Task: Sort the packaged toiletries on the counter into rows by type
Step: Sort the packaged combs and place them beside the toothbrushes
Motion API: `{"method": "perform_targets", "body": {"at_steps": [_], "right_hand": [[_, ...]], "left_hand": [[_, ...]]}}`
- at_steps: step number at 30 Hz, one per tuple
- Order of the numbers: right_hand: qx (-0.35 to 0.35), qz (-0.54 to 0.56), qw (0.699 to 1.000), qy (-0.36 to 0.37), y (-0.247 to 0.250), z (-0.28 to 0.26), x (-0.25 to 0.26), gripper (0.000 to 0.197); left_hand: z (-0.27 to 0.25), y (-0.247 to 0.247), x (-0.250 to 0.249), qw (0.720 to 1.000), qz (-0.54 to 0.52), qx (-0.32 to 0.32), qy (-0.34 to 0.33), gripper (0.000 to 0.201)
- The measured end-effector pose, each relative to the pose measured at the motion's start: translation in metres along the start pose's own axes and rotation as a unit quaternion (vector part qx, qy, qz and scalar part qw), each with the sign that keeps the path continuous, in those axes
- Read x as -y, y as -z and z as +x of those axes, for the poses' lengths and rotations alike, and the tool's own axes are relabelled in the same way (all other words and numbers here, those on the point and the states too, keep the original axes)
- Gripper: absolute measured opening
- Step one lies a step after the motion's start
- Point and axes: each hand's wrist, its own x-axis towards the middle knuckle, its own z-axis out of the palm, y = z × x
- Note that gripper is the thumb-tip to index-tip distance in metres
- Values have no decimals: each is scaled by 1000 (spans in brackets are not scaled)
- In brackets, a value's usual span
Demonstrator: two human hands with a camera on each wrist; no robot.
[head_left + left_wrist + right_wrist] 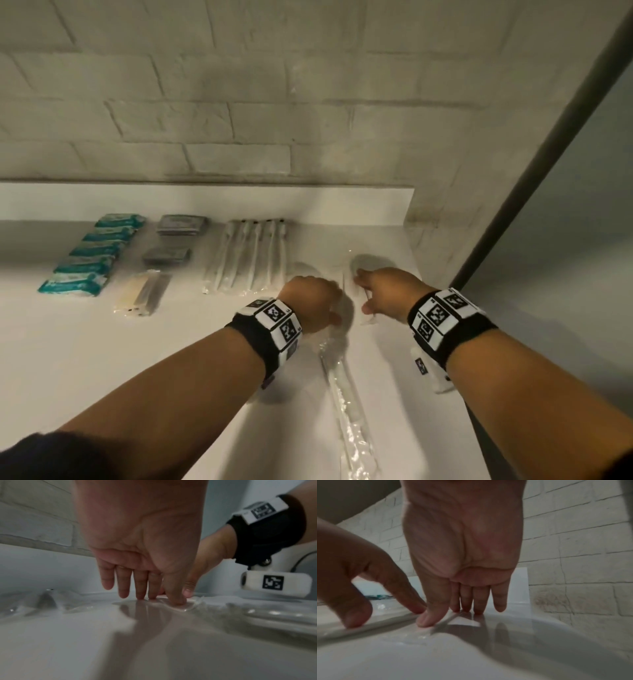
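Note:
Both hands meet over a thin clear-wrapped packet (343,291) lying flat on the white counter (102,359), right of the sorted rows. My left hand (313,298) has straight fingers, and its fingertips (177,601) press on the film. My right hand (380,291) also has straight fingers; its thumb (428,620) rests on the wrapper's edge (412,638) and its fingertips (477,609) touch the counter. Further left lie rows of teal packets (89,255), grey packets (174,240) and wrapped toothbrushes (253,257), plus one beige packet (144,294).
A long clear-wrapped white item (349,404) runs from under my left wrist toward the counter's front edge. A painted brick wall (239,120) backs the counter. At the right, the wall turns a corner beside a dark vertical frame (534,164).

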Motion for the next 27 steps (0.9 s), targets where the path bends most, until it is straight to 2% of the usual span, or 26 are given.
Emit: {"method": "perform_targets", "body": {"at_steps": [7, 21, 24, 27], "right_hand": [[-2, 7, 1000, -1, 3, 35, 2, 70], [-23, -13, 999, -25, -7, 75, 3, 61], [-23, 15, 999, -21, -3, 68, 4, 62], [-95, 122, 988, 0, 6, 52, 7, 55]], "left_hand": [[33, 15, 27, 995, 93, 15, 44, 57], [57, 19, 39, 994, 84, 27, 68, 47], [58, 19, 38, 994, 81, 28, 71, 48], [57, 19, 37, 994, 71, 32, 74, 50]]}}
